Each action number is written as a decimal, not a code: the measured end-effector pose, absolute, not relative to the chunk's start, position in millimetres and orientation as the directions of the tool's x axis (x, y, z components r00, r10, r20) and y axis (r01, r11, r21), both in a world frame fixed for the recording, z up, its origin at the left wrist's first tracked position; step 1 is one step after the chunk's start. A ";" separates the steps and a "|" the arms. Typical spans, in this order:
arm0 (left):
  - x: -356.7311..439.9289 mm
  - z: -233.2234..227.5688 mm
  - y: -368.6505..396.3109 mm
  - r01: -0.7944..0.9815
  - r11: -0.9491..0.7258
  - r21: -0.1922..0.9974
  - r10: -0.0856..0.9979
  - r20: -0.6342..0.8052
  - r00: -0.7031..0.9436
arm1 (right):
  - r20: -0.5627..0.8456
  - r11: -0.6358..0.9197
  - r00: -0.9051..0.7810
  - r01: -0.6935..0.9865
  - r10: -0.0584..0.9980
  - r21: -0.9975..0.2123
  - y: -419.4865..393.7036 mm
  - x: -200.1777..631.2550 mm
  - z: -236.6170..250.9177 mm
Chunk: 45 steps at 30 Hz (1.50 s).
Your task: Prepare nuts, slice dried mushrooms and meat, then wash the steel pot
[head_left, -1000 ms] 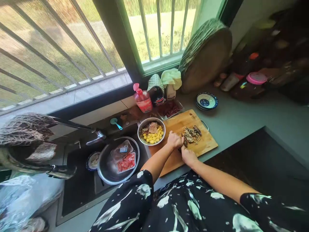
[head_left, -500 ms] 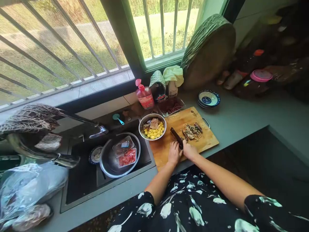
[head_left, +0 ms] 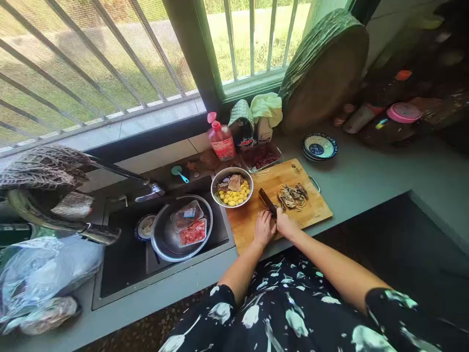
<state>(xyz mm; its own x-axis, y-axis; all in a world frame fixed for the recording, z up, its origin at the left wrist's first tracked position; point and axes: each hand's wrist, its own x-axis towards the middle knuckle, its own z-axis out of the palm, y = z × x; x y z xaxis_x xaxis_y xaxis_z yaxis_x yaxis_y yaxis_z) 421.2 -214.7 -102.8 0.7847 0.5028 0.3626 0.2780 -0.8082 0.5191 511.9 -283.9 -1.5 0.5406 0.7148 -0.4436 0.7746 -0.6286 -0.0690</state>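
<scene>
1. Two hands work at the board: one left hand (head_left: 264, 229) and one right hand (head_left: 286, 226).
2. One knife (head_left: 267, 202).
3. One wooden cutting board (head_left: 256, 217), with one heap of dark cut pieces (head_left: 292, 196) on it.
4. One small metal bowl (head_left: 231, 187) of yellow bits.
5. One large metal basin (head_left: 164, 239) in the sink, holding two plastic trays (head_left: 193, 232).
6. One pink bottle (head_left: 222, 139).
7. One stack of blue patterned dishes (head_left: 319, 146); how many are stacked, I cannot tell.
8. One round wooden block (head_left: 324, 73) leaning by the window.
</scene>
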 end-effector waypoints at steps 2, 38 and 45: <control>421.8 -101.6 -214.4 0.282 -0.803 0.526 0.514 0.368 0.775 | -0.430 -0.638 0.548 0.764 0.718 -0.092 -274.0 515.1 -0.3; 452.4 7.1 -157.5 0.354 -0.179 0.918 0.924 0.033 0.382 | -0.403 -0.486 0.328 0.779 0.855 -0.396 -326.1 556.0 -13.8; 419.3 27.9 -48.9 0.731 -0.353 0.584 0.926 0.106 0.362 | -0.417 -0.500 0.364 0.818 0.833 -0.285 -322.2 566.3 -24.1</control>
<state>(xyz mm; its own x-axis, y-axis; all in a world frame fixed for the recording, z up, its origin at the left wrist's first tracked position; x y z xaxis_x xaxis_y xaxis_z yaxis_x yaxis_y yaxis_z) 419.3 -48.9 27.9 0.3622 0.9260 0.1063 0.7312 -0.3530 0.5837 566.3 -322.2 -24.1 0.3640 0.8330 -0.4166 0.8177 -0.5000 -0.2853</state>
